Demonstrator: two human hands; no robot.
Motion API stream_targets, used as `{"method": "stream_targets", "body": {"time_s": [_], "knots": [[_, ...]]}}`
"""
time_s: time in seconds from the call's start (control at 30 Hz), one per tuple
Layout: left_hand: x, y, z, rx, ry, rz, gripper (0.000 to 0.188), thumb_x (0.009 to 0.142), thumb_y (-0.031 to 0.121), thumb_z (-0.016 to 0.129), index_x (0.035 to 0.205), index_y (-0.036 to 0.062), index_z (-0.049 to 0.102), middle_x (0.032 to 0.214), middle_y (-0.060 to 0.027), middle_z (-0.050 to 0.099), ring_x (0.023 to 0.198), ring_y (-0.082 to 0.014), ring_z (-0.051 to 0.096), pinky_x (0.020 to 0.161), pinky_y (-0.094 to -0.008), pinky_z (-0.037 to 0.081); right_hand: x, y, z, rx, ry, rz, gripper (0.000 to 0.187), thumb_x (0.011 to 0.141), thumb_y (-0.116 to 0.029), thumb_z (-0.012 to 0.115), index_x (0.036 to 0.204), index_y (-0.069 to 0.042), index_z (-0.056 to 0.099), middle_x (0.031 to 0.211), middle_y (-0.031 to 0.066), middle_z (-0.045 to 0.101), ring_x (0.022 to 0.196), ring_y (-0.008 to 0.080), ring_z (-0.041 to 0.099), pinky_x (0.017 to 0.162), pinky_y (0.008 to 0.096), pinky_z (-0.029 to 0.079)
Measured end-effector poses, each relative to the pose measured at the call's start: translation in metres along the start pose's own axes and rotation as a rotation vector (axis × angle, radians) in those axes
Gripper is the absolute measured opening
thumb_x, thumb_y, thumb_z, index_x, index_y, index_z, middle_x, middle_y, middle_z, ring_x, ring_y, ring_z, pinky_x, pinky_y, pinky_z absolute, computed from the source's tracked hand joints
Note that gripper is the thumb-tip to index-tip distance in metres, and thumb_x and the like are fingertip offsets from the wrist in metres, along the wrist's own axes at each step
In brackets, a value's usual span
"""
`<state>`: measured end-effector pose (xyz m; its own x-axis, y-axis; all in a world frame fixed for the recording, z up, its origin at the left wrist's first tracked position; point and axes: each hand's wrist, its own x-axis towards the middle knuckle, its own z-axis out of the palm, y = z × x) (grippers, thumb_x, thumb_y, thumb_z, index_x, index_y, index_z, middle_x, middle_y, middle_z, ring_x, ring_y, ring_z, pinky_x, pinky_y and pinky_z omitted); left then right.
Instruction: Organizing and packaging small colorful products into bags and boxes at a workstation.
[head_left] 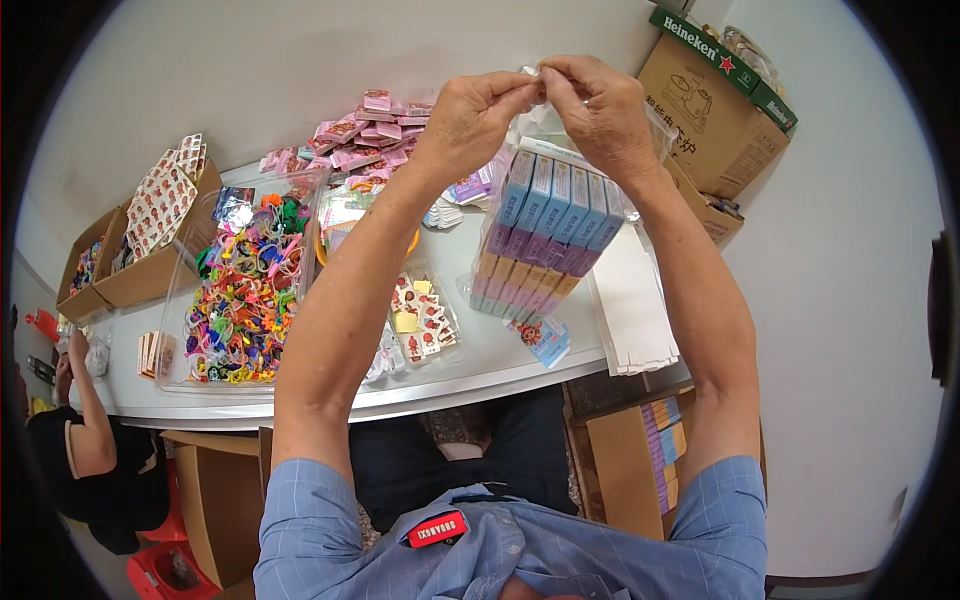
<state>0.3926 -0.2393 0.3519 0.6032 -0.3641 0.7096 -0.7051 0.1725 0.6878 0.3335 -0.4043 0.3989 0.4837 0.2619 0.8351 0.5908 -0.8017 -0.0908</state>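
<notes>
My left hand [470, 122] and my right hand [608, 118] come together above the far part of the table. Both pinch the gathered top of a clear plastic bag [527, 122]. Beneath them, rows of small blue, purple and yellow boxes [553, 215] stand packed upright, and the clear film seems to surround them. How the bag's mouth is folded between my fingertips is too small to tell. A small blue printed packet [543, 340] lies at the near foot of the boxes.
On the left, a clear tub [240, 310] holds colourful bands beside cardboard boxes [150, 262]. Pink packets [375, 135] are heaped at the back, sticker sheets [425, 322] nearer. White card [632, 300] lies right; cartons [715, 110] stand beyond. Another person's arm [92, 410] shows far left.
</notes>
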Motion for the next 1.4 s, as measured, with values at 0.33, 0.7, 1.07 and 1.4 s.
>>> {"method": "stream_targets", "body": {"time_s": [0.33,0.7,1.07,1.4], "knots": [[0.006,-0.020,-0.007,-0.272,0.123,-0.136,0.028,0.099,0.020,0.063,0.112,-0.0023,0.074,0.099,-0.0095,0.077,0.090,-0.0143,0.069,0.080,-0.0285,0.053,0.016,0.032,-0.040,0.641,0.404,0.453,0.021,0.100,-0.015,0.058,0.104,0.001,0.071,0.100,0.0119,0.073,0.095,0.0193,0.071,0.089,0.0364,0.057],[0.015,-0.034,0.000,-0.442,0.154,-0.211,0.025,0.099,0.021,0.063,0.108,-0.0008,0.073,0.098,-0.0097,0.076,0.085,-0.0155,0.070,0.079,-0.0281,0.054,-0.247,0.016,-0.311,1.179,0.515,0.517,0.015,0.108,-0.007,0.044,0.106,0.002,0.056,0.086,0.0053,0.051,0.082,0.0171,0.050,0.088,0.0326,0.048],[0.019,-0.031,-0.008,-0.362,0.016,-0.187,0.033,0.096,0.023,0.070,0.119,-0.0010,0.069,0.108,-0.0125,0.074,0.097,-0.0170,0.070,0.088,-0.0291,0.054,-0.521,-0.291,-0.154,-0.170,-1.266,1.338,0.035,0.092,-0.025,0.062,0.117,-0.001,0.068,0.120,0.0232,0.068,0.109,0.0397,0.065,0.091,0.0472,0.052],[0.018,-0.008,-0.025,0.074,-0.040,-0.233,0.037,0.094,0.032,0.072,0.118,0.0041,0.074,0.102,-0.0038,0.071,0.087,-0.0102,0.057,0.077,-0.0261,0.047,-0.225,-0.060,-0.168,0.272,0.008,1.149,0.047,0.095,-0.025,0.066,0.131,0.003,0.058,0.071,-0.0009,0.053,0.060,0.0081,0.052,0.051,0.0238,0.044]]}}
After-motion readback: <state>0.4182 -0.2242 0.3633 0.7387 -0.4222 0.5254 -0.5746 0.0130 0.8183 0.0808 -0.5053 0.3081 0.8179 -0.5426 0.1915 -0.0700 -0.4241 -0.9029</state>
